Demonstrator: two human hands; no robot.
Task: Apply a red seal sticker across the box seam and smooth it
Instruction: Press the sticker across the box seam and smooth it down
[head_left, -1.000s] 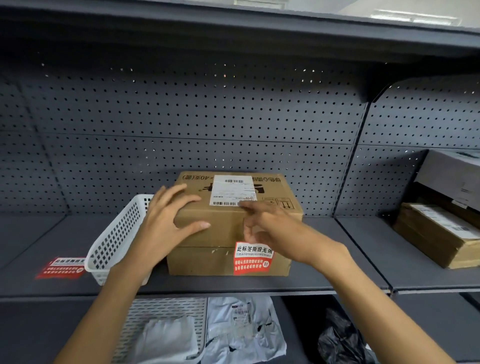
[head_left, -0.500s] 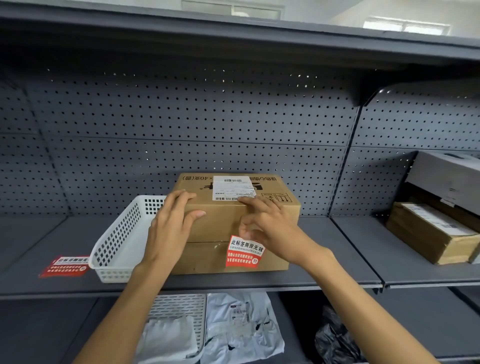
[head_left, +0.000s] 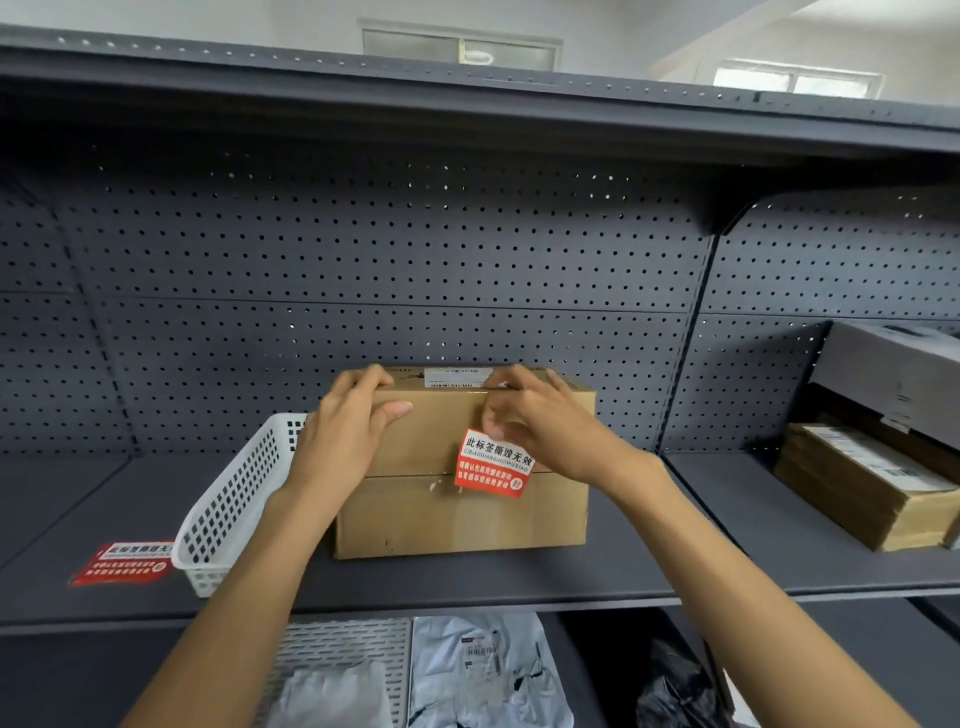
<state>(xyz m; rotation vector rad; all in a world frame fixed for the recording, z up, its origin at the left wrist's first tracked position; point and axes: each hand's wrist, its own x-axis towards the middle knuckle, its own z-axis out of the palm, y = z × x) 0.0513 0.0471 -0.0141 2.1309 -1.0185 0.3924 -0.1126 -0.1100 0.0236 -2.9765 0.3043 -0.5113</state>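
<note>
A brown cardboard box (head_left: 431, 519) stands on the grey shelf (head_left: 519, 577), its front face toward me. A red seal sticker (head_left: 493, 465) with white text lies slightly tilted across the horizontal seam on that face. My left hand (head_left: 345, 431) grips the box's top left edge, fingers over the top and thumb on the front. My right hand (head_left: 540, 421) holds the top edge further right, its thumb curled on the front just above the sticker. A white shipping label on the box's top is partly covered by my right fingers.
A white plastic basket (head_left: 228, 499) touches the box's left side. A red sticker sheet (head_left: 124, 562) lies flat at the shelf's left. Stacked cardboard boxes (head_left: 862, 483) and a grey box (head_left: 904, 374) fill the right bay. Plastic mailers (head_left: 483, 670) lie on the lower shelf.
My view has dropped, so the box's front shows more and its top less. Both hands slid up to the top front edge; my right hand left the sticker's upper part.
</note>
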